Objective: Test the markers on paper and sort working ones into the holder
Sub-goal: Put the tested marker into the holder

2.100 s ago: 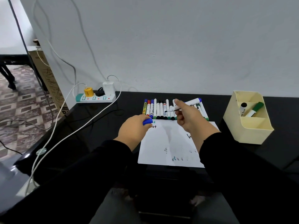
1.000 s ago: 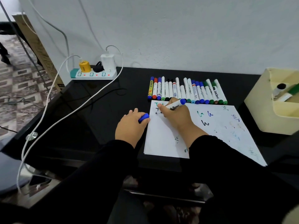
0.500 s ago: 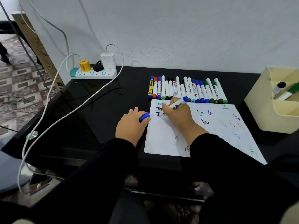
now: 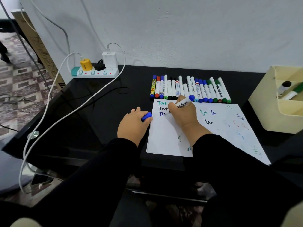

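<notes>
Black and glossy, the table [image 4: 101, 115] ran against a pale wall. On the paper [image 4: 165, 138], the right hand [image 4: 183, 115] gripped a white marker [image 4: 183, 103] with a blue end and black lettering, its tip hidden beside blue writing. Just left of the sheet, the left hand [image 4: 132, 126] clutched a blue cap [image 4: 146, 116]. More markers [image 4: 190, 90] lay in a row behind; the cream holder [image 4: 270, 110] stood far right.

- A home room or small office, with a black desk [image 4: 101, 112] pushed against a plain white wall [image 4: 180, 30].
- A power strip [image 4: 95, 73] with chargers and loose white cables [image 4: 68, 112] sits on the desk.
- Patterned floor tiles [image 4: 18, 82] show at left.
</notes>
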